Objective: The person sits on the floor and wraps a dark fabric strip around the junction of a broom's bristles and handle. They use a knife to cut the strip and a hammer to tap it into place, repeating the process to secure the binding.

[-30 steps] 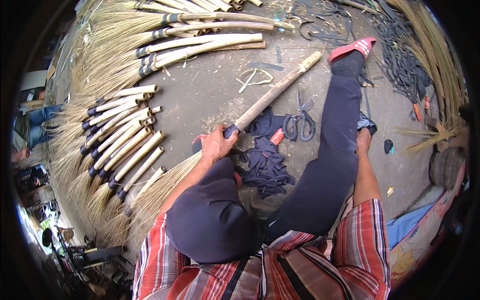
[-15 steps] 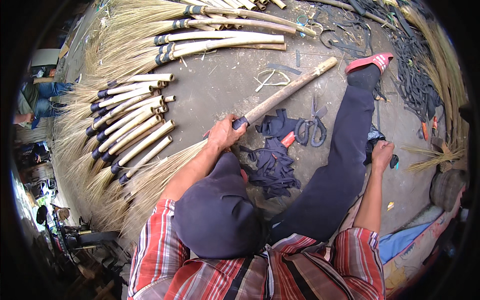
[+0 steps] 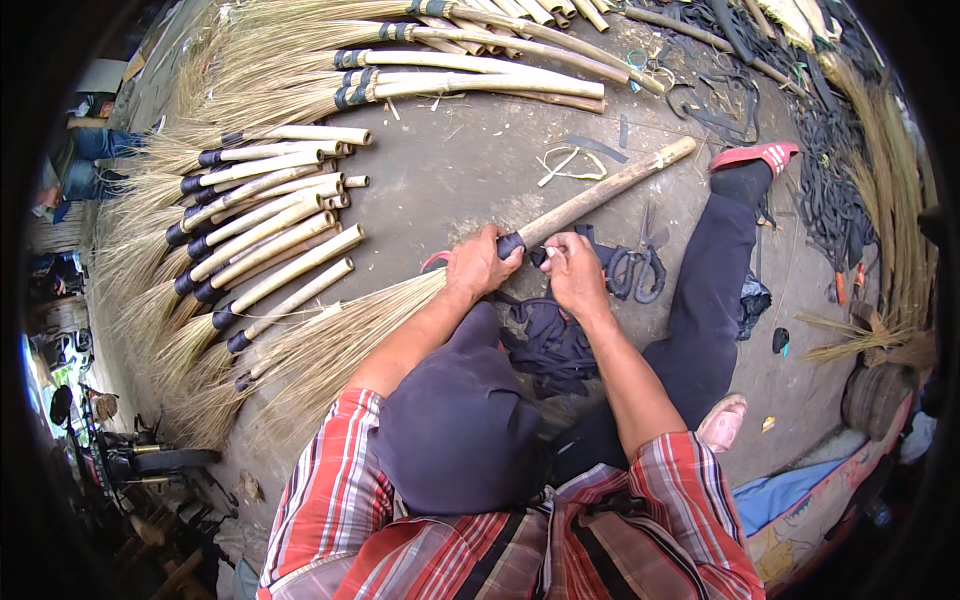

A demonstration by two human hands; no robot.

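My left hand (image 3: pixel 482 262) is closed round the neck of a straw broom (image 3: pixel 605 197), just behind its dark binding. The broom's bamboo handle points up and to the right, and its bristles (image 3: pixel 345 330) spread down to the left under my forearm. Close beside the binding, my right hand (image 3: pixel 577 275) pinches a small dark piece (image 3: pixel 540 256), too small to make out well. Dark-handled scissors (image 3: pixel 637 268) lie right of my right hand. Below both hands is a heap of dark cloth strips (image 3: pixel 548 345), partly covered by my right forearm.
Several finished-looking brooms (image 3: pixel 275 240) lie stacked at the left, with longer ones (image 3: pixel 480 85) behind. Black strips (image 3: pixel 840 190) and loose straw (image 3: pixel 895 180) lie at the right. A black plastic bag (image 3: pixel 753 305) rests beside my outstretched leg (image 3: pixel 700 275). A motorbike (image 3: pixel 150 455) stands lower left.
My right hand has moved left from beside the black bag to the broom's neck, now pinching a small dark piece. My left hand keeps its hold on the broom.
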